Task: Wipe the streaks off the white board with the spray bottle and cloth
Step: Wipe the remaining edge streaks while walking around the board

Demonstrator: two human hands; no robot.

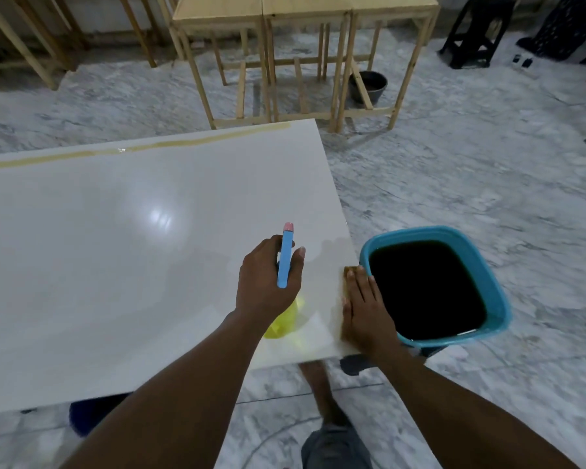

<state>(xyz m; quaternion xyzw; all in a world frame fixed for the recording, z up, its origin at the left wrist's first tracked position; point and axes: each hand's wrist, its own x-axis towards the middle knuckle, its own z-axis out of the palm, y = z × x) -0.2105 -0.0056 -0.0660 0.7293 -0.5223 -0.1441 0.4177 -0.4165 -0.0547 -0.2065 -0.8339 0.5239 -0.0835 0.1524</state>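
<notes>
In the head view, the white board [132, 252] lies flat, with a blue basin [487, 265] of dark liquid just beside its right edge. The left hand [268, 279] has its fingers clamped on the spray bottle [286, 255], nozzle pointing away over the board. The right hand [364, 306] lies flat, fingers together, pressing the brown cloth [347, 273] at the board's right edge. It seems the wiping step; next probably spray, then sweep leftwards.
</notes>
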